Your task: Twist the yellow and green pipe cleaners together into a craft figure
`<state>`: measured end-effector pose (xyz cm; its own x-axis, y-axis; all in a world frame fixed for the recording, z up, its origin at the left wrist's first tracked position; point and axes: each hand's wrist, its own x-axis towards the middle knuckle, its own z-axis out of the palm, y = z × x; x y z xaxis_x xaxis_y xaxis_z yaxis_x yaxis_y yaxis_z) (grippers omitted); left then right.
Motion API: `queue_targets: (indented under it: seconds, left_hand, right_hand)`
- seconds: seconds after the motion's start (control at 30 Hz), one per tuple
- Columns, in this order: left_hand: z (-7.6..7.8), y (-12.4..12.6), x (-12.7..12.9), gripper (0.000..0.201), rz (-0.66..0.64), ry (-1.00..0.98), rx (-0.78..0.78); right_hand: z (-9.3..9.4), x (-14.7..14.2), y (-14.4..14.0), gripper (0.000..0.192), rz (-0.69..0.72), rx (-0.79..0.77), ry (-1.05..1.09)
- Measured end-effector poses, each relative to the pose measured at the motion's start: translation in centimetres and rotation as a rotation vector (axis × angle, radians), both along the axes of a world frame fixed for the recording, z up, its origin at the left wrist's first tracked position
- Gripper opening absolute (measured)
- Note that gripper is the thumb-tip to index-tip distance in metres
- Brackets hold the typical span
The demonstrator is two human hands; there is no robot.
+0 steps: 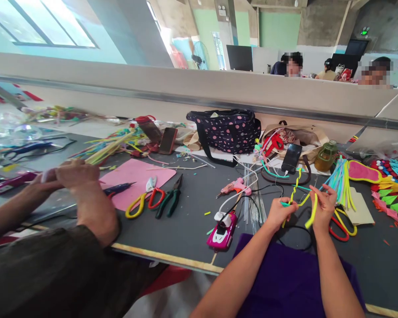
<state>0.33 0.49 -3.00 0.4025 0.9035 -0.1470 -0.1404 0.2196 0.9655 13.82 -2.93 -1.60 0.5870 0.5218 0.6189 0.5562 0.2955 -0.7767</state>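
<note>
Over the dark tabletop (192, 198), left hand (280, 212) pinching a twisted yellow fuzzy strand (295, 184), long axis near upright, tip upward, right hand (324, 206) apart, gripping apparently its drooping end.

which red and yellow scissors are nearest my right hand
The scissors beside the cream card, near your right hand; the other pair lies farther left, beside green pliers.
</note>
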Motion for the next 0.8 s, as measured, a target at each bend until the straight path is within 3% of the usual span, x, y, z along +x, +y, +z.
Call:
queue_targets:
  seconds: [0.07, 0.33, 0.63, 0.8]
  left_hand:
    - [0.1, 0.0, 0.0, 0.020, 0.040, -0.001, 0.003]
    - [0.4, 0.3, -0.1, 0.027, 0.209, -0.070, 0.026]
    - [0.4, 0.9, -0.2, 0.032, 0.338, -0.171, 0.018]
    - [0.5, 1.1, -0.6, 0.045, 0.314, -0.207, 0.002]
  right_hand:
    - [0.5, -0.6, -0.3, 0.021, -0.035, 0.026, 0.007]
    - [2.4, -3.2, -1.6, 0.020, 0.266, 0.002, 0.022]
    - [1.0, -3.6, -1.4, 0.019, 0.520, -0.018, 0.285]
    - [0.9, -3.1, -1.2, 0.019, 0.639, 0.007, 0.439]
